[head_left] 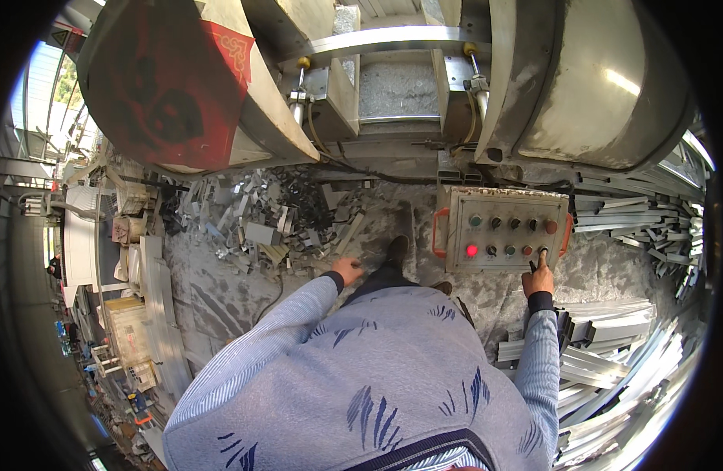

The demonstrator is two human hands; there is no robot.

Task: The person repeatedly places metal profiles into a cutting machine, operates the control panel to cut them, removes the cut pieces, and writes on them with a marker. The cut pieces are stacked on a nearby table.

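My right hand (540,281) is at the lower right corner of a grey metal control box (503,212). Its index finger is stretched out onto the last control in the lower row, and the fingertip covers part of that control. Two rows of buttons and knobs cross the box face. A red button (471,250) glows at the lower left, and another red button (551,227) sits at the upper right. Orange handles (441,233) flank the box. Low beside my body, my left hand (348,271) hangs with loosely bent fingers apart and nothing visible in it.
A large machine with curved pale housings (589,78) stands ahead, a red cloth (208,102) draped on its left one. Metal offcuts (259,220) litter the floor at left. Long metal profiles (605,353) are piled at right. A dark cable (393,177) runs along the machine's base.
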